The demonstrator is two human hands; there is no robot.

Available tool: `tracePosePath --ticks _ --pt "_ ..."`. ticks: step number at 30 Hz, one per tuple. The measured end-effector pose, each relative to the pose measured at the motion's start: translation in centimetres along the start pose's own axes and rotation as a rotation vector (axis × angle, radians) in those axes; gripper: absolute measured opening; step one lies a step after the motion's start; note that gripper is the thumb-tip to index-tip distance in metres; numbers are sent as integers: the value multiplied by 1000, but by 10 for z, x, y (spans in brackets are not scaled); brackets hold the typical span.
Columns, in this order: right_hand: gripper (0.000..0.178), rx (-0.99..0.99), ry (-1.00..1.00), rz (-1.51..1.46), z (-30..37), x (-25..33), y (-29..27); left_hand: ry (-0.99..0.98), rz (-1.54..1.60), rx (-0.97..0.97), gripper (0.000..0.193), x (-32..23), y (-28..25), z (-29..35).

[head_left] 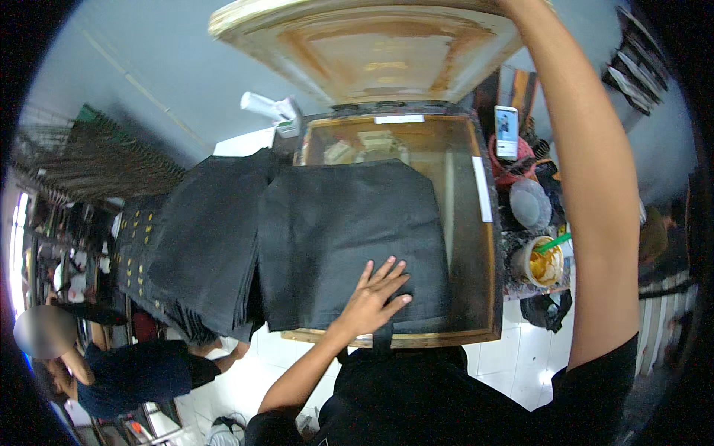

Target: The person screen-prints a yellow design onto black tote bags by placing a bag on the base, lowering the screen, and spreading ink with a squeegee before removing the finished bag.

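My left hand [373, 301] lies flat, fingers spread, on a black fabric bag [357, 223] with a short handle loop at its near edge. The bag rests on a glass-topped, wood-edged printing table [470, 297]. My right arm reaches up to the far side, where my right hand [518, 6] is at the edge of a raised screen printing frame [387, 44] and holds it tilted up. The top of the picture cuts off its fingers. Brown stains and a small yellow printed mark show on the screen's mesh.
A stack of black bags [212, 238] lies to the left. On the right are a tub of yellow ink [545, 264] with a green handle in it, a clear plastic lid [530, 203] and a phone [506, 132]. Another person [141, 375] is at the lower left.
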State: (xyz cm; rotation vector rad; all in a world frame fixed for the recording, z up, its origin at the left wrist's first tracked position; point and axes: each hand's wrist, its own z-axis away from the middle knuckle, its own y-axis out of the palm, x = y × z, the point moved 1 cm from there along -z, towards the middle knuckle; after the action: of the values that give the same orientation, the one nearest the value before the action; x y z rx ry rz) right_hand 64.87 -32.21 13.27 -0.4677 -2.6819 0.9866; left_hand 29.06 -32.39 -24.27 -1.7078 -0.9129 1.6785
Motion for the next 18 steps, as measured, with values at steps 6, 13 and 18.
tracePosePath --ticks 6,13,18 --pt "39 22 -23 46 7 -14 -2 -206 277 -120 54 -7 -5 -126" --pt "34 2 -24 51 5 -10 1 -348 -294 -123 114 43 15 -256" --pt "33 5 -2 42 7 -7 -1 -427 -274 -34 129 41 6 -313"
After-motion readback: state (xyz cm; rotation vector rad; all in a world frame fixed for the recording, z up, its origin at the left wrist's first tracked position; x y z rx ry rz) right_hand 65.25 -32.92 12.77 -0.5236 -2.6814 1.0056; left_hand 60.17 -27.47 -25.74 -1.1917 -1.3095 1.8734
